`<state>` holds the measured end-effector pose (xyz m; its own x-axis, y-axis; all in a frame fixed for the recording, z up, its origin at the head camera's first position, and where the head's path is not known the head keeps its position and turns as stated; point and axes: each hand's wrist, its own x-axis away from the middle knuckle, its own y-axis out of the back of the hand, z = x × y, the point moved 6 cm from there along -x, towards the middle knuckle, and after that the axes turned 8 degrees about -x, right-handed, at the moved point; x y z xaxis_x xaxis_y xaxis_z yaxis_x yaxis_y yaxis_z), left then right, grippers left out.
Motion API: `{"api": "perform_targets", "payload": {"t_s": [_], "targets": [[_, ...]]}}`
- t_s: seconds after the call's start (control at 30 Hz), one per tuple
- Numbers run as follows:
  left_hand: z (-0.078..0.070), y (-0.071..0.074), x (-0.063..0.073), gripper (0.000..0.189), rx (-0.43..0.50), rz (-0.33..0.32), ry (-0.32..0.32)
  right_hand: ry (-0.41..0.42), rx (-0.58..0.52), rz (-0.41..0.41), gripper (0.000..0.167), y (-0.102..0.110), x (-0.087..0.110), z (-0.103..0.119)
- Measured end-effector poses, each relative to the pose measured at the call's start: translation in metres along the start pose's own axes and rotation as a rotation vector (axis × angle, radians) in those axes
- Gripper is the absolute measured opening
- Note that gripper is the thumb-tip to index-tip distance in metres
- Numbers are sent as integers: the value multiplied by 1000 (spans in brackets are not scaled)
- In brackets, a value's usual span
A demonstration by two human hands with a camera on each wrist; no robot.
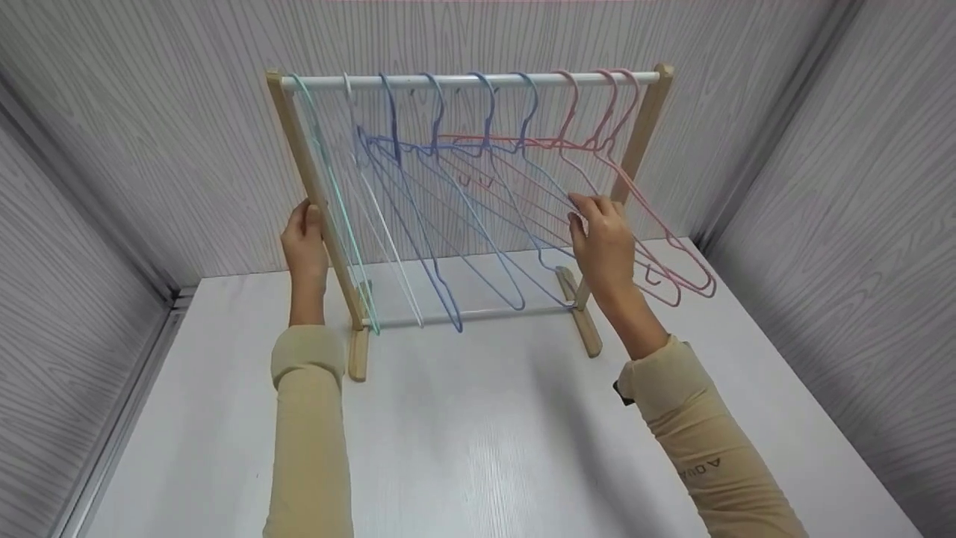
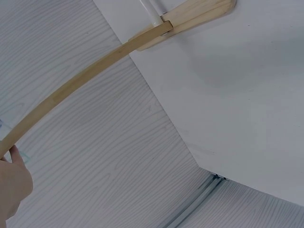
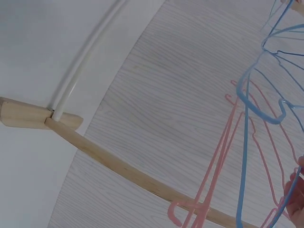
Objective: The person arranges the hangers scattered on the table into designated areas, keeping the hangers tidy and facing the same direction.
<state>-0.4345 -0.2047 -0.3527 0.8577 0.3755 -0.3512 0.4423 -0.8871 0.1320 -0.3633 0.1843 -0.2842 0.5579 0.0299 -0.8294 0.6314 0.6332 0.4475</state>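
A small clothes rack with wooden posts and a white top rail point(image 1: 455, 81) bears a row of plastic hangers. My left hand point(image 1: 305, 246) grips the left wooden post point(image 1: 299, 142) partway up, with fingers partly hidden behind it. On the right, my right hand point(image 1: 606, 243) pinches the sloping arm of the rightmost blue hanger point(image 1: 549, 177); in the right wrist view, blue wire crosses the fingers point(image 3: 297, 192). Several blue hangers fill the middle of the rail. Three pink hangers point(image 1: 573, 104) hang at the right end, partly behind that hand. A mint hanger point(image 1: 343, 217) and a white hanger point(image 1: 392, 246) hang leftmost.
The rack's wooden feet point(image 1: 358, 355) stand on a white table point(image 1: 448, 448), joined by a low white bar point(image 1: 478, 314). Grey wood-grain panels point(image 1: 187, 149) enclose the table at the back and sides. The right post point(image 1: 648, 119) rises behind the pink hangers.
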Motion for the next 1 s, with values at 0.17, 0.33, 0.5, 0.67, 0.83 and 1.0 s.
{"api": "perform_targets", "payload": {"t_s": [0.17,0.33,0.5,0.67,0.83,1.0], "targets": [[0,0,0,49,-4,5,1,-13,-14,-8,15,1,1,-2],[-2,0,1,46,29,12,-2,-29,-34,-13,15,3,1,-3],[-25,3,15,43,57,32,-16,-24,-34,-14,15,4,1,-4],[-35,4,22,43,47,32,-29,-6,-26,-50,14,8,-1,-4],[-33,3,21,43,57,32,-12,-78,11,-86,21,13,-3,-9],[-34,3,21,43,64,30,-9,-116,20,-45,20,12,-2,-15]]}}
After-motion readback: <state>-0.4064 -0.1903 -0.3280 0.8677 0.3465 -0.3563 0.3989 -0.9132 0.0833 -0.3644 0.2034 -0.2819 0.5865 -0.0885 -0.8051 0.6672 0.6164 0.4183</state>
